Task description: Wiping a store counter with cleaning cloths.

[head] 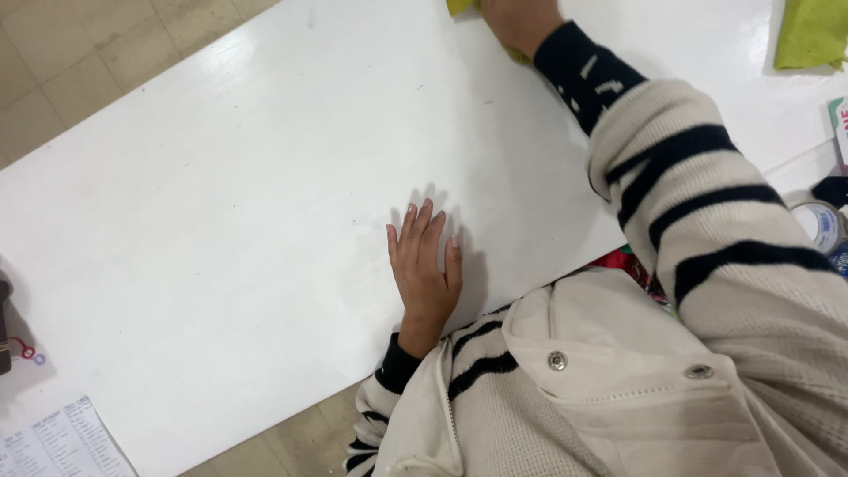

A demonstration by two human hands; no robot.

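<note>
My left hand (426,265) lies flat on the white table (230,203), palm down with the fingers together, holding nothing. My right hand (517,19) reaches to the far edge of the view and presses on a yellow-green cloth (461,6), most of which is cut off by the frame's top. My right arm in a cream sleeve with dark stripes crosses the table from the lower right.
A second yellow-green cloth (811,34) lies at the top right. A roll of tape (821,225) sits at the right edge. A printed paper sheet (57,442) lies at the bottom left, near a small red ring (28,353). Tiled floor (79,62) shows beyond the table's left edge.
</note>
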